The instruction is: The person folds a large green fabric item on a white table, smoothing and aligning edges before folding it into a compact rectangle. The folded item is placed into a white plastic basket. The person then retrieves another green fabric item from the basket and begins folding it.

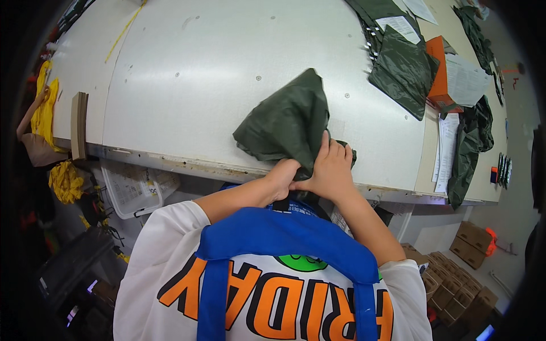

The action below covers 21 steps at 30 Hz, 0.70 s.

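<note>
- Here's my view from the head camera: the cloth (284,122), dark green, thin and softly sheened, rises in a lopsided peak at the table's near edge, its lower end bunched into tight creases.
- Right hand (333,170) on it now! The fingers stand slightly apart, pressing over the crumpled part, thumb reaching across toward the left hand; they hold the cloth.
- Left hand (281,178), just beside it, tucks in narrow at the cloth's lower fold; its fingertips are partly hidden, so I can't tell whether they pinch.
- Under it all, the table (187,108): pale, smooth, hard, dotted with small round fixings, its front edge scuffed.
- Over to the far right, a pouch (401,74), glossy green and wrinkled, lies beside an orange box (438,73) with crisp corners; flat white paper (465,82) leans there.
- Left side: stiff, straight strips (79,126) stand out against limp yellow fabric (45,111), with another person's arm (33,113) alongside.
- Below the table, I spot a clear plastic crate (128,196), and at lower right, brown cartons (473,244), boxy and matte.
- Nearest me, a blue apron (284,233), thick and plain, crosses a white shirt (159,244) with bold orange lettering.
</note>
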Each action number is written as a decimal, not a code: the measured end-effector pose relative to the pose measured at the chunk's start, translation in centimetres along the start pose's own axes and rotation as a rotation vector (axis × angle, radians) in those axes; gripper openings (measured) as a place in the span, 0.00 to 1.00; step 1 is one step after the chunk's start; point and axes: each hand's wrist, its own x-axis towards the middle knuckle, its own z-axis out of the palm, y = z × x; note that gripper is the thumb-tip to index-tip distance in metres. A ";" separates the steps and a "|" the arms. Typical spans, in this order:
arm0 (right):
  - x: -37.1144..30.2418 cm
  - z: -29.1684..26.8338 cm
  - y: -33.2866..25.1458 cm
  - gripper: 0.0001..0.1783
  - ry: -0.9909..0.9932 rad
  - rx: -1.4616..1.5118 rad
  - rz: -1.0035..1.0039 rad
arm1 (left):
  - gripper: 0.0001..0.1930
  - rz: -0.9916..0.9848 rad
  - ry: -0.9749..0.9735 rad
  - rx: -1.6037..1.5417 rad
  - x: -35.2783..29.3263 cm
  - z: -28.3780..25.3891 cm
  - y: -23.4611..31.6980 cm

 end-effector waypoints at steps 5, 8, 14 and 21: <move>1.9 0.0 0.9 0.65 -0.132 0.051 0.064 | 0.16 0.014 -0.154 0.305 -1.6 -1.3 1.1; 2.7 -0.4 3.9 0.54 -0.124 0.247 0.058 | 0.19 0.169 -0.276 0.576 -7.3 -1.6 7.1; 1.1 -7.0 -0.5 0.41 -0.430 0.397 -0.213 | 0.26 0.203 0.002 0.458 -3.2 -6.9 14.2; -3.3 -5.6 2.3 0.63 -0.604 0.596 0.139 | 0.11 0.485 -0.421 0.495 -2.9 -9.6 9.3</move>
